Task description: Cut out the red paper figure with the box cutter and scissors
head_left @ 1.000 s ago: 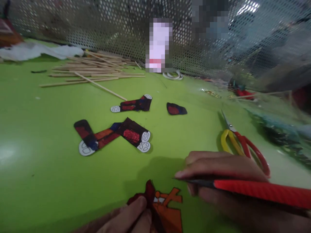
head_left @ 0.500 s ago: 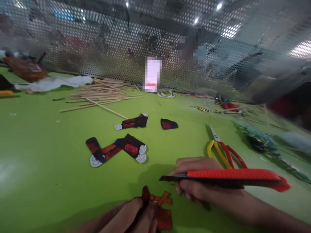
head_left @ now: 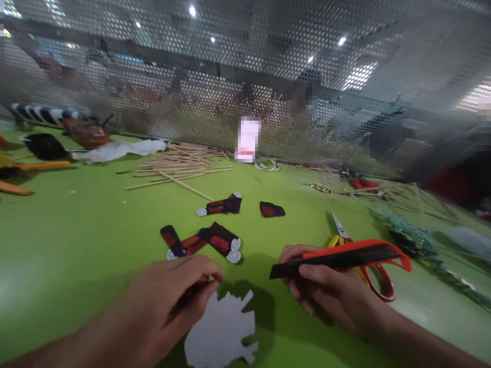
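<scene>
My right hand is closed round a red and black utility knife, its dark blade pointing left. My left hand has its fingers bent, thumb and fingertips together, at the upper left edge of a white paper cutout with a jagged outline. Whether the fingertips grip the cutout is hard to make out. Beyond my left hand lie coloured jointed paper pieces with white round ends. A smaller jointed piece and a dark red-and-blue piece lie farther back.
Scissors with yellow and red handles lie partly behind my right hand. Thin wooden sticks, a roll of tape and a bright phone-like screen are at the back. Green garland lies right; orange-handled tools lie left.
The orange-and-red cutout near my left hand is no longer seen; a white paper surface shows there. My left hand has risen, and the knife has tilted, its handle end now higher.
</scene>
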`<state>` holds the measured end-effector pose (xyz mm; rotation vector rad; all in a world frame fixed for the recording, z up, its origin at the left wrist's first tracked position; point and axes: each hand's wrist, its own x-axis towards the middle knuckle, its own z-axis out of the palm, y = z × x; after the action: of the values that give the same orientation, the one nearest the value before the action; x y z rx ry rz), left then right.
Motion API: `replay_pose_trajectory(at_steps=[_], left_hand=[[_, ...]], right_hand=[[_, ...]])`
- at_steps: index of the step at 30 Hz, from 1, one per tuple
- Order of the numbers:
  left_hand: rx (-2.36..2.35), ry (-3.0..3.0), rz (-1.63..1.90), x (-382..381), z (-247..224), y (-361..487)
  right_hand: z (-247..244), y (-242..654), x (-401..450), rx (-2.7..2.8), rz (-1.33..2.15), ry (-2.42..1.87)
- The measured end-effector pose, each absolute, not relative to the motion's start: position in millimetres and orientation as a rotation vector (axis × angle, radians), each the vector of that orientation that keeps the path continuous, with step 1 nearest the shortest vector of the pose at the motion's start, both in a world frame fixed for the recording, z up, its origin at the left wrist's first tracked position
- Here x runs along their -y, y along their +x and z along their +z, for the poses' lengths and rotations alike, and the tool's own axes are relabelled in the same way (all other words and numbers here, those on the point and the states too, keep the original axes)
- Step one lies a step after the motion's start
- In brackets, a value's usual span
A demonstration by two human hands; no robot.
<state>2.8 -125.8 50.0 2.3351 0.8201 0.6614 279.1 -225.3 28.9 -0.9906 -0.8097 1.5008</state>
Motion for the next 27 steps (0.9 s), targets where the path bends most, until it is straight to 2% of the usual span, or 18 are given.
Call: replay_pose_trajectory(at_steps=[6,10,17,22,27], left_hand=[[-0.831,2.258,0.368,125,31,5],[-0.930,1.929,0.226,123,35,3],[-0.723,1.788,0.512,116,31,4],[-0.604,1.472,0.511,109,47,10],[-0.451,1.272,0.433,113,44,6]], right_hand=[[25,284,230,0.872,1.519,-1.024],[24,284,230,0.906,1.521,-1.016],[29,279,228,0.820,1.527,-1.005],[30,279,229,0.796,1.521,-1.060],[29,280,232,0.808,1.509,-1.100]])
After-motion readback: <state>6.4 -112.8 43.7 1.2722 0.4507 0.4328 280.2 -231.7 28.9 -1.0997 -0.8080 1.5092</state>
